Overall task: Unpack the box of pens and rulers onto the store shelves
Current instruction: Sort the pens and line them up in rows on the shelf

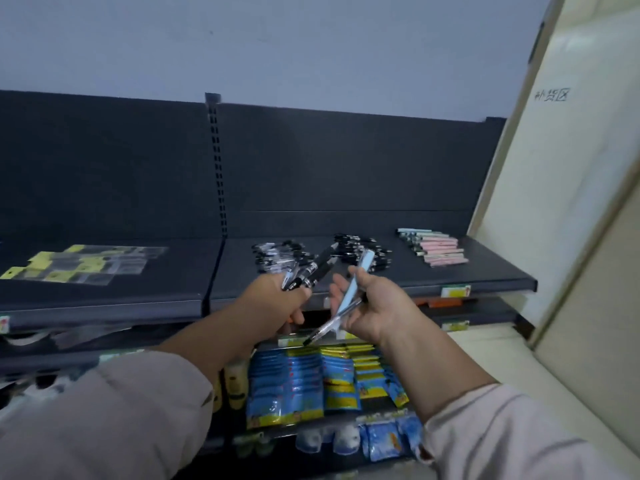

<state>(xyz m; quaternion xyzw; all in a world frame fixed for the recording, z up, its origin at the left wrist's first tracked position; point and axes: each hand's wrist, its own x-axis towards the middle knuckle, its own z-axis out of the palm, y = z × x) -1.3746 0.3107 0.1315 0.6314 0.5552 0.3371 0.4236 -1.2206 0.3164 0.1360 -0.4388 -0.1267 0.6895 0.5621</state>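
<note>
Transparent packets with yellow header cards (86,265) lay flat on the top shelf (485,271), beyond and well to the left of the left hand (277,301). The left hand was curled round a bundle of black pens (317,268). The bundle's long axis ran from the fist up and to the right, free ends toward the shelf back. The barrels were black with white print. Just beyond this hand, a loose pile of black-and-clear pens (277,258) lay on the shelf. The right hand (375,306), close beside the left but apart from it, pinched two pens, fingers partly spread. The light blue pen (362,271) stood steeply, upper end above the fingertips. The clear pen (329,329) pointed its dark tip down and to the left, below the palm. Beyond the right hand lay a second black pen pile (367,249). Further right lay a row of pink and pale green pens (436,249), long axes running left to right.
</note>
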